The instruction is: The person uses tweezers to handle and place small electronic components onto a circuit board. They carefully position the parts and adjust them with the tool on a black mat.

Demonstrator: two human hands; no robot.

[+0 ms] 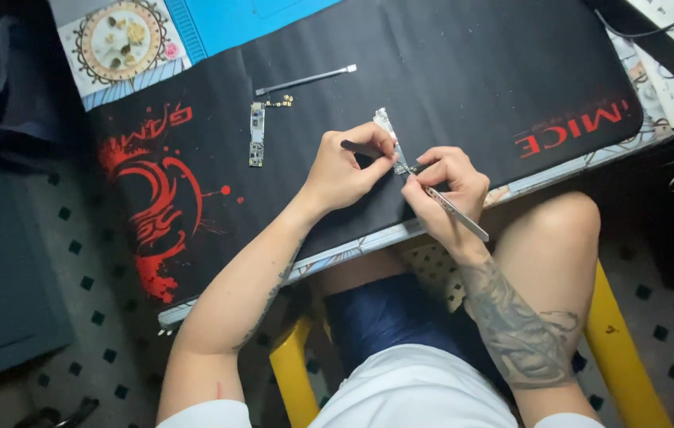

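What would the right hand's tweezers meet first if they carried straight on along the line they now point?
The right hand aims its tweezers up-left; the tips look already at the small circuit board pinched by the left hand. So probably that board first, though depth is unclear.

Bright overhead light on the work surface, dark surroundings.

Light falls from above onto the black mat (463, 71), leaving a soft sheen across its upper half and lighting the left hand (343, 168), the right hand (446, 186) and both forearms evenly; the hands cast only short, faint shadows. The metal tweezers (454, 210) catch a pale glint. The floor (91, 317) and the left and right margins sink into deep shade with little detail. Focus is fair at the centre, softer toward the corners, where straight edges bend slightly from wide-angle distortion.
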